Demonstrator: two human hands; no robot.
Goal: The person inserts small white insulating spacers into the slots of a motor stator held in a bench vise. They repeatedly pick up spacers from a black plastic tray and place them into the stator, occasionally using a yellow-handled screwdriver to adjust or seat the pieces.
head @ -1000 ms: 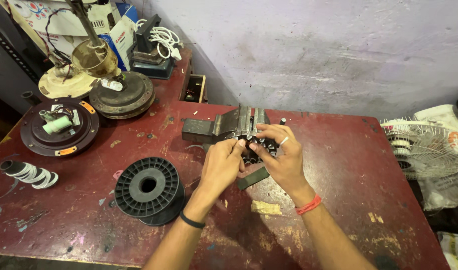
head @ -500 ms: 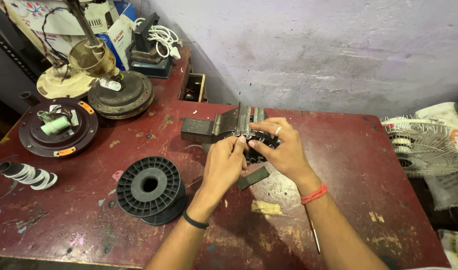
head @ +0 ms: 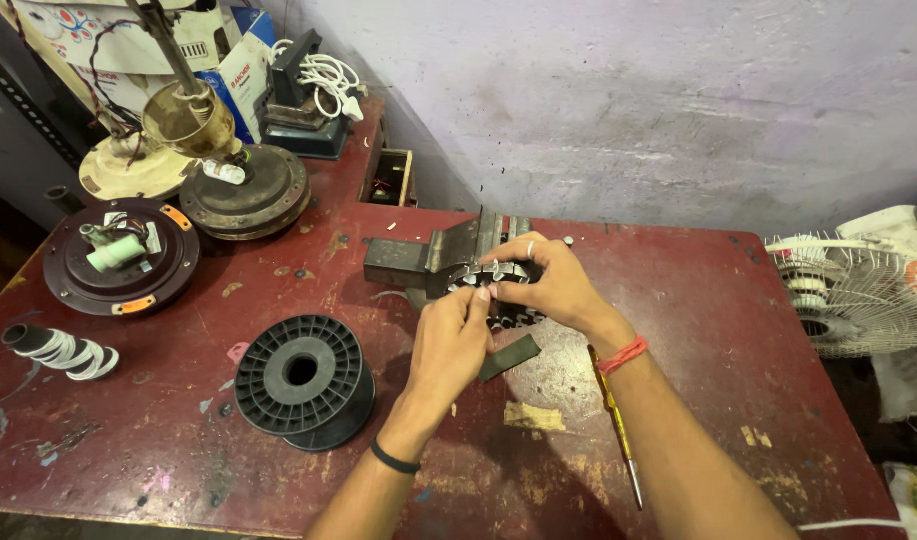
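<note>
at six o'clock the left hand (head: 457,340) pinches a tooth of the dark toothed metal ring (head: 501,282); the right hand (head: 554,283) curls around it. beyond, at twelve o'clock, the grey bench vise (head: 434,258). work looks unfinished.

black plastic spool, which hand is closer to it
Left. The left hand works just to the right of the black plastic spool; the right hand sits farther right, up by the vise.

The right hand (head: 554,285) has slid up over the toothed metal core (head: 499,275); a yellow-handled screwdriver (head: 619,425) now shows beside its forearm.
</note>
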